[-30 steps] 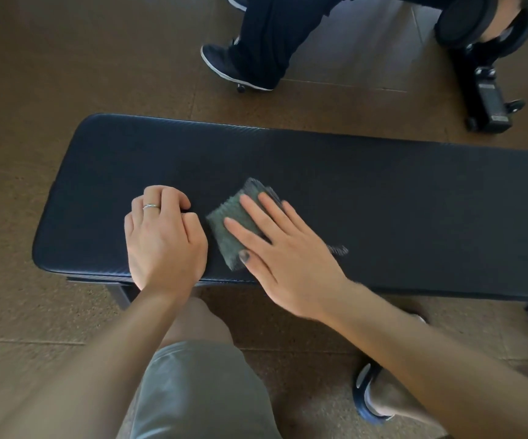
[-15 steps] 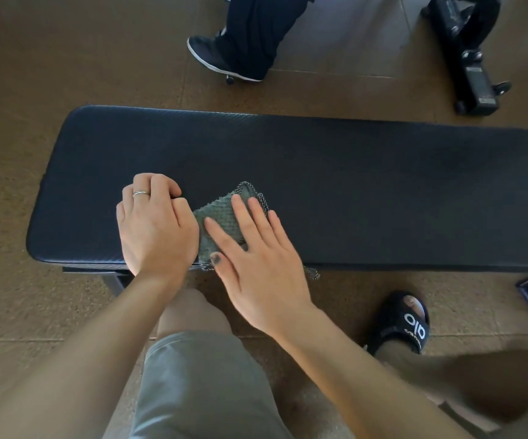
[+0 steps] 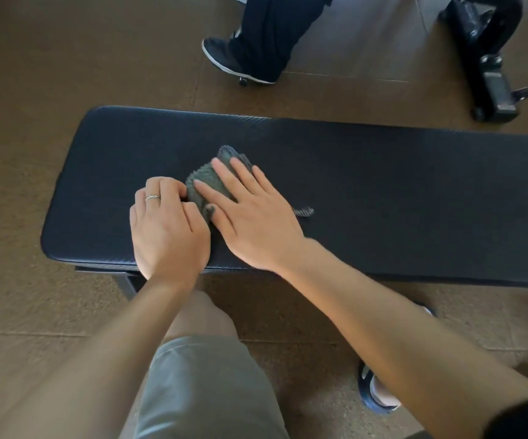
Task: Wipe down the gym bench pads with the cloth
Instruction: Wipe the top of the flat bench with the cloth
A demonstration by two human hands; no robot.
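Observation:
A long black gym bench pad (image 3: pixel 383 185) runs across the view. A small grey-green textured cloth (image 3: pixel 207 182) lies bunched on its left part. My right hand (image 3: pixel 256 217) presses flat on the cloth with straight, spread fingers, and a frayed corner of the cloth sticks out behind the hand's right side. Just left of the cloth, my left hand (image 3: pixel 167 229) rests on the pad with its fingers curled under. It wears a ring, and its fingertips sit against the cloth's left edge without visibly gripping it.
Another person's dark trouser leg and shoe (image 3: pixel 240 61) stand on the floor beyond the bench. A black machine base (image 3: pixel 490 87) is at the far right. My knee in grey shorts (image 3: pixel 199 375) and sandalled foot (image 3: pixel 379 391) are in front of the bench.
My right hand has slid the cloth from the pad's near edge back toward the middle of the pad. My left hand has stayed curled in the same spot.

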